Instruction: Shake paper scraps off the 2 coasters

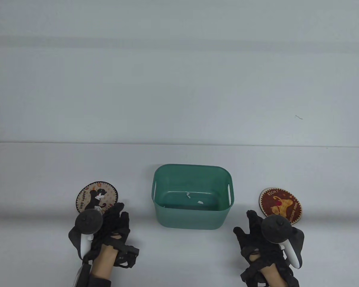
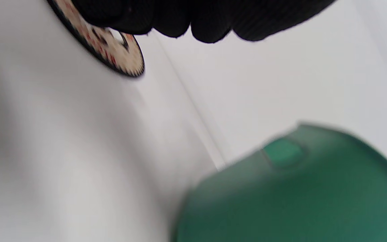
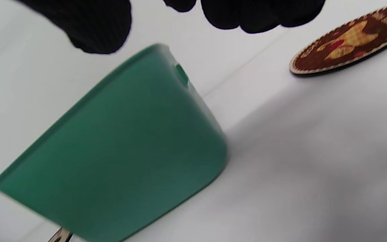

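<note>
The round cream-coloured coaster with a black cat print (image 1: 97,196) lies flat on the white worktop (image 1: 48,173) left of the bin, and a small white paper scrap (image 1: 99,196) sits on its middle. The left hand (image 1: 109,231) is at its near edge, fingers (image 1: 117,213) reaching over the rim; whether they already pinch it I cannot tell. The round dark red coaster with a yellow cat print (image 1: 281,205) lies right of the bin with no scrap visible on it, just beyond the right hand (image 1: 264,239), whose fingers (image 1: 252,219) hang loose and apart, holding nothing. Between them stands the green plastic bin (image 1: 193,221), with two white scraps (image 1: 194,199) on its floor. My judgement: the left coaster is next, and must travel rightward to the bin. Only the table view shows the scraps; the wrist views show fingertips just short of each coaster.
</note>
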Action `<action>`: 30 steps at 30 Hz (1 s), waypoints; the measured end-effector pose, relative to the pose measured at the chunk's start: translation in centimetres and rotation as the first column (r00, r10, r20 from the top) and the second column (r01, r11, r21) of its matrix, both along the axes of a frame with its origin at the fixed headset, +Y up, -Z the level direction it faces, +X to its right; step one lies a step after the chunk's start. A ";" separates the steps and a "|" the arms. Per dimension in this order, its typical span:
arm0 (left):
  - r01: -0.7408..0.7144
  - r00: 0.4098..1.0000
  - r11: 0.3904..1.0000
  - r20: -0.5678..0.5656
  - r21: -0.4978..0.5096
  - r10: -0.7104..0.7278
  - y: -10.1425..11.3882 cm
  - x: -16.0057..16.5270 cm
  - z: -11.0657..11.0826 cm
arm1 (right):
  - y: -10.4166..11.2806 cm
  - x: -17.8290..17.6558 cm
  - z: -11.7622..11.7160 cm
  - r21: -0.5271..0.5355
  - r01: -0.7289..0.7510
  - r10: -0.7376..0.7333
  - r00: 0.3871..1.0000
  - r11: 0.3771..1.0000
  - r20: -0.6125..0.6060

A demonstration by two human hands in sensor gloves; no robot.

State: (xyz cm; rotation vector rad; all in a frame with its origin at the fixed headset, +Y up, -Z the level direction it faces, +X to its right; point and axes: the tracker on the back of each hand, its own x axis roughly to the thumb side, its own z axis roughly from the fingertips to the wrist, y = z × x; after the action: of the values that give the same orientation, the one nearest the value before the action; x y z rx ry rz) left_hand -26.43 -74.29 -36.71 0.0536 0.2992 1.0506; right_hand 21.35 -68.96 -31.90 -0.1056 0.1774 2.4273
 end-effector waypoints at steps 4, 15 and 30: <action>0.012 0.991 1.000 -0.137 -0.019 -0.015 0.5 -4.2 -0.9 | -1.6 -0.6 0.5 0.030 -0.041 0.041 0.999 0.999 -0.008; 0.151 0.951 0.952 -0.224 -0.267 -0.213 -1.7 -11.2 -5.2 | -2.9 0.5 0.2 -0.013 -0.034 0.035 0.999 0.999 0.011; 0.396 0.867 0.768 -0.072 -0.504 -0.494 -3.3 -11.7 -9.4 | -3.8 0.9 -0.1 -0.089 -0.030 0.032 0.999 0.996 0.026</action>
State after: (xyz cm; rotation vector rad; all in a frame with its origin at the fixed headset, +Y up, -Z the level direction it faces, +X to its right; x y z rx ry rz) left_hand -38.15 -77.60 -46.12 -0.2077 0.6906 0.4670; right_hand 22.23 -72.77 -32.04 -0.1822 0.2731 2.4476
